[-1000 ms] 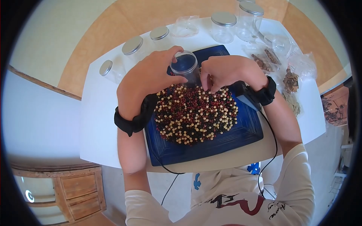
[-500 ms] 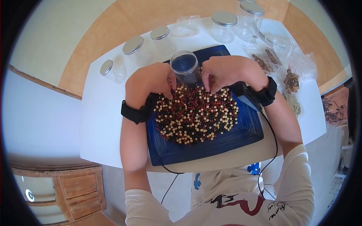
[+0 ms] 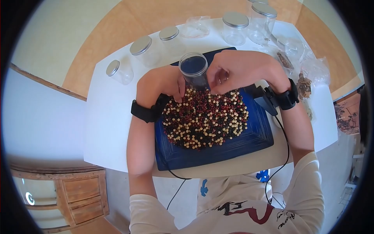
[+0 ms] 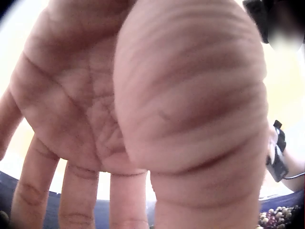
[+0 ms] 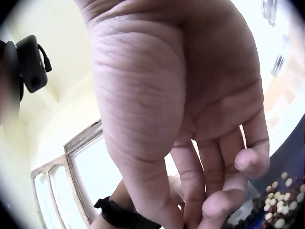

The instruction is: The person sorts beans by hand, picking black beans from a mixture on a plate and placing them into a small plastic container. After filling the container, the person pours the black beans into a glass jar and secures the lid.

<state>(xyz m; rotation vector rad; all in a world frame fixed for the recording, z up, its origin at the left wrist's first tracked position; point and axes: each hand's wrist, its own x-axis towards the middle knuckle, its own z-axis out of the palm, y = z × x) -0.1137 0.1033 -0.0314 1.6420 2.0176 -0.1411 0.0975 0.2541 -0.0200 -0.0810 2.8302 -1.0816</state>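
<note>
A clear open jar (image 3: 197,80) stands on a dark blue tray (image 3: 255,134), at the back of a broad spread of mixed red, black and cream beans (image 3: 204,123). My left hand (image 3: 165,82) is at the jar's left, fingertips down at the beans. Its fingers look mostly straight in the left wrist view, tips cut off below. My right hand (image 3: 235,72) is at the jar's right, a little above the beans. Its thumb and index finger come together low in the right wrist view, other fingers curled; I cannot tell what lies between the tips.
Lidded clear jars line the table's back edge, such as a small one (image 3: 120,73) at left and a tall one (image 3: 261,25) at right. Bags of dried pieces (image 3: 304,86) lie at the right. A clear bag (image 3: 194,28) is at the back. A cable (image 3: 287,145) hangs from the right wrist.
My left hand came down from the jar's rim to the beans on its left. The right hand, low at the beans before, is now raised and turned beside the jar. The view shifted slightly.
</note>
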